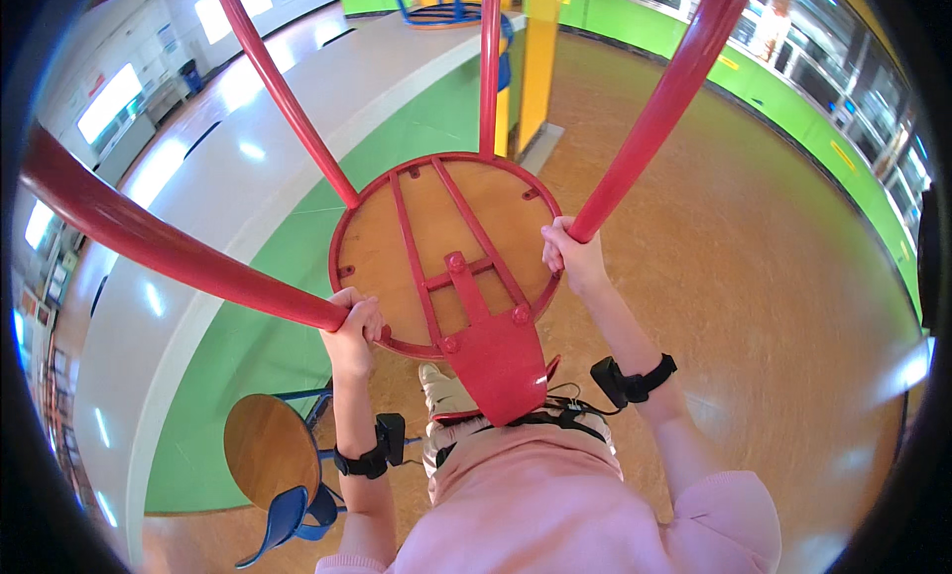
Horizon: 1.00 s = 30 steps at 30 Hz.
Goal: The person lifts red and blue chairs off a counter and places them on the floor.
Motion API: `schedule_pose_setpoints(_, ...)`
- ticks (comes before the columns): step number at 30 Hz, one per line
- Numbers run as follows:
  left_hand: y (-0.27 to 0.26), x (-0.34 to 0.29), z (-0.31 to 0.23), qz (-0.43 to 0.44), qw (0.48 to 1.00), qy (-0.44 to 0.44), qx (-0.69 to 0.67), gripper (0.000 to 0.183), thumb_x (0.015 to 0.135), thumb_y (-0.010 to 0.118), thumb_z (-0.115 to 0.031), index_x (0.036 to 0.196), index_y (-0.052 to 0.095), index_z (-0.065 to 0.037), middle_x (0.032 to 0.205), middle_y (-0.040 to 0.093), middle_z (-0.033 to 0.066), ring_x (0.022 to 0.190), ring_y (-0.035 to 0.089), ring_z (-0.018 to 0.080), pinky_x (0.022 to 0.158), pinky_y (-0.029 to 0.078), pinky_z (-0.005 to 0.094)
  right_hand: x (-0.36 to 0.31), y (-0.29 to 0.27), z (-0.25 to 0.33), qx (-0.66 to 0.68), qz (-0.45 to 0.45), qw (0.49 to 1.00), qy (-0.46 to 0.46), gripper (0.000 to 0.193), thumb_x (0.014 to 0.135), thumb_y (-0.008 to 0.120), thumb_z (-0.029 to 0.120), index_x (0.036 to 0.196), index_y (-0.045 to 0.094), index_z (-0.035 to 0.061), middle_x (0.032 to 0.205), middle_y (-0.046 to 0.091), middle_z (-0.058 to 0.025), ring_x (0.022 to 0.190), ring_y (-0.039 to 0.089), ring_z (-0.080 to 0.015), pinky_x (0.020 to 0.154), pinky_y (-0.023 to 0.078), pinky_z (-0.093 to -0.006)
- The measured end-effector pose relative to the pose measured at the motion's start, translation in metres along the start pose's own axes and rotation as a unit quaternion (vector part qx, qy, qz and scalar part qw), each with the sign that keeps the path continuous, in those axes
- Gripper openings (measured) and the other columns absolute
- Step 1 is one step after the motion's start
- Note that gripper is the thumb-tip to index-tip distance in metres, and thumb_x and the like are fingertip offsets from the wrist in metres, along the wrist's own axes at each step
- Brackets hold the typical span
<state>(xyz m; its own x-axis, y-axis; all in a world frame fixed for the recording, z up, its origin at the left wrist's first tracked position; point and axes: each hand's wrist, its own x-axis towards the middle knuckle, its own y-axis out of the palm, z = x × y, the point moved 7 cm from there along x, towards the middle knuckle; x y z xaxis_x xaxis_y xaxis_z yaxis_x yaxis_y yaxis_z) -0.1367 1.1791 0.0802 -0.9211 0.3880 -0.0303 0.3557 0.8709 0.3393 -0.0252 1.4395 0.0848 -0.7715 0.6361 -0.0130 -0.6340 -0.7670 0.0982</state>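
Note:
A red metal chair [531, 217] with a round wooden seat is tipped over in front of me. The seat's underside faces me, and its legs point up and outward. My left hand [351, 331] is wrapped round the base of the near left leg. Round the base of the near right leg closes my right hand [577, 257]. A red plate-like part of the chair [496, 366], bolted to the seat bars, reaches down to my waist. Whether the chair rests on me or on anything else is hidden.
At the lower left stands a blue chair [273, 450] with a round wooden seat. A long white counter or ledge [208, 207] curves along the left beside green flooring. A yellow post [536, 68] stands ahead. Green-fronted counters [793, 103] line the right, across brown floor.

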Motion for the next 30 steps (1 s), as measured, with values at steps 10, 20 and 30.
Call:
schedule_pose_setpoints(10,0.033,0.086,0.03,0.088,0.992,-0.079,-0.054,0.024,0.067,0.048,-0.003,0.049,0.032,-0.009,0.04,0.032,-0.0001,0.034,0.03,0.0091,0.038,0.027,0.0227,0.033,-0.024,0.015,-0.037,-0.096,0.994,0.027,0.029,0.073,0.051,0.004,0.05,0.035,0.0099,0.039,0.037,0.0009,0.032,0.034,-0.008,0.036,0.03,-0.0222)
schedule_pose_setpoints(20,0.042,0.115,0.06,0.132,0.981,-0.097,-0.109,0.024,0.068,0.048,-0.003,0.05,0.032,-0.009,0.041,0.032,0.0001,0.034,0.029,0.0099,0.039,0.028,0.0237,0.045,-0.033,0.015,-0.044,-0.165,0.985,0.023,0.023,0.068,0.054,0.001,0.055,0.037,0.0083,0.041,0.038,0.0007,0.031,0.036,-0.0088,0.031,0.029,-0.0236)
schedule_pose_setpoints(30,0.048,0.113,0.086,0.123,0.975,-0.117,-0.141,0.023,0.066,0.048,-0.005,0.049,0.033,-0.009,0.04,0.032,0.0015,0.036,0.031,0.0131,0.045,0.032,0.0276,0.055,-0.048,0.012,-0.217,-0.172,0.961,0.017,0.018,0.063,0.057,0.011,0.053,0.044,0.0029,0.045,0.044,-0.0028,0.04,0.046,-0.0123,0.04,0.036,-0.0282)
